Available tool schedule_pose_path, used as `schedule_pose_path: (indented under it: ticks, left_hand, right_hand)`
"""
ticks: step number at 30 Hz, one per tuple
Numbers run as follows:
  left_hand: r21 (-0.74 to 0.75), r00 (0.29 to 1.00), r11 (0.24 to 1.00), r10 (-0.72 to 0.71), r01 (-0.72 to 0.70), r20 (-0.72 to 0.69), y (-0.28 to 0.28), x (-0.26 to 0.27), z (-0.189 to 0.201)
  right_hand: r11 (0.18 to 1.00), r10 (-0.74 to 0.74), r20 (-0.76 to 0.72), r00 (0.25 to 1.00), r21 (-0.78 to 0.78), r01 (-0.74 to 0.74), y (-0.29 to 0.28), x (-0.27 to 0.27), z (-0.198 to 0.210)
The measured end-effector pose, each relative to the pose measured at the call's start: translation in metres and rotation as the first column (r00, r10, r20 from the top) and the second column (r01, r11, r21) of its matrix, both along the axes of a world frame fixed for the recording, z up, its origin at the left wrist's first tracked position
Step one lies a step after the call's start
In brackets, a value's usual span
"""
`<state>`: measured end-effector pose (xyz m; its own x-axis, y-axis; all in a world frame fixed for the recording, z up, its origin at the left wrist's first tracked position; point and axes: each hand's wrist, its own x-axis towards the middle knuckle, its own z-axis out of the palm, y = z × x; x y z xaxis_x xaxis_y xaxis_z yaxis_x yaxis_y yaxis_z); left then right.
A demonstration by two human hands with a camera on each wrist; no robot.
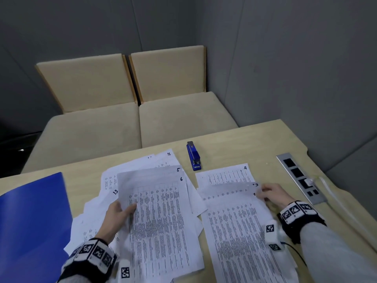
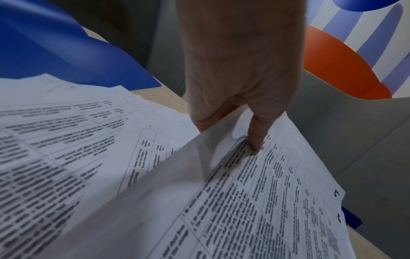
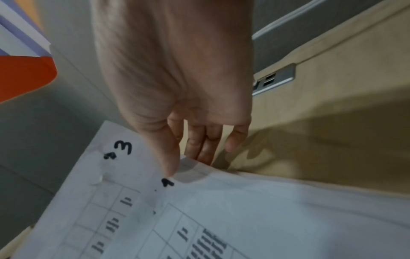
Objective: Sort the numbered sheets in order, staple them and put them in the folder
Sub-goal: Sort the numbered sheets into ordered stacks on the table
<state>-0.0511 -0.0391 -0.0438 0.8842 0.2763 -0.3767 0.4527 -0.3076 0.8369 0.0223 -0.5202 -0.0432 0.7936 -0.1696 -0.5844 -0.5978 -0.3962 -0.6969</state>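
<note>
Printed sheets with handwritten corner numbers cover the table. My left hand pinches the left edge of two raised sheets, 6 over 5, thumb on top; the left wrist view shows the fingers against these sheets. Beneath lies a loose pile showing 12 and 13. My right hand pinches the top right corner of sheet 1, which lies over sheets 3 and 4; the right wrist view shows thumb and fingers lifting that corner. A blue stapler and a blue folder lie on the table.
A metal socket strip with a plugged-in white cable is set into the table at the right. Two beige cushioned seats stand beyond the table's far edge. Grey walls close in behind and to the right.
</note>
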Motion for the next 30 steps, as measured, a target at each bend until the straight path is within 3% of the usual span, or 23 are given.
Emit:
schedule_pose_path:
  ticks: [4,7,10,13,16,20,22,25,30]
  left_hand:
    - [-0.001,1.0,1.0,0.005,-0.005,0.021,0.003,0.006,0.001]
    - [-0.017,1.0,1.0,0.009,-0.008,0.024,0.001,0.008,0.0]
    - [-0.018,0.999,0.999,0.031,-0.031,0.024,-0.001,0.005,0.001]
    - [-0.029,0.999,0.999,0.044,-0.044,0.013,0.0,0.002,-0.001]
    - [-0.01,0.997,0.998,0.068,-0.068,0.022,0.001,0.001,-0.004]
    - [0.008,0.996,0.996,0.083,-0.084,0.039,-0.003,-0.001,-0.004]
    - [0.033,0.992,0.995,0.092,-0.095,0.081,-0.004,-0.001,0.0]
    - [0.036,0.982,0.992,0.11,-0.117,0.153,-0.005,0.004,0.013]
    - [-0.091,0.955,0.991,0.118,-0.096,0.272,-0.013,0.032,0.051]
  right_hand:
    - [0.986,-0.088,0.004,0.996,0.145,0.087,0.003,-0.01,0.009]
    - [0.985,-0.121,0.031,0.992,0.131,0.116,0.009,-0.014,0.011]
    - [0.988,-0.092,0.071,0.993,-0.118,0.1,0.014,-0.009,0.002]
    - [0.886,0.031,-0.034,0.999,-0.461,-0.044,0.026,-0.007,-0.01]
    - [0.836,0.06,-0.041,0.997,-0.544,-0.072,0.039,-0.007,-0.012]
    - [0.933,-0.064,-0.016,0.998,-0.355,0.054,0.038,-0.003,-0.006]
    - [0.952,-0.139,-0.006,0.99,-0.276,0.132,0.035,-0.006,-0.005]
    - [0.969,-0.14,0.063,0.988,-0.197,0.15,0.027,-0.014,-0.01]
    - [0.939,-0.269,0.129,0.954,0.257,0.23,0.008,-0.03,0.006]
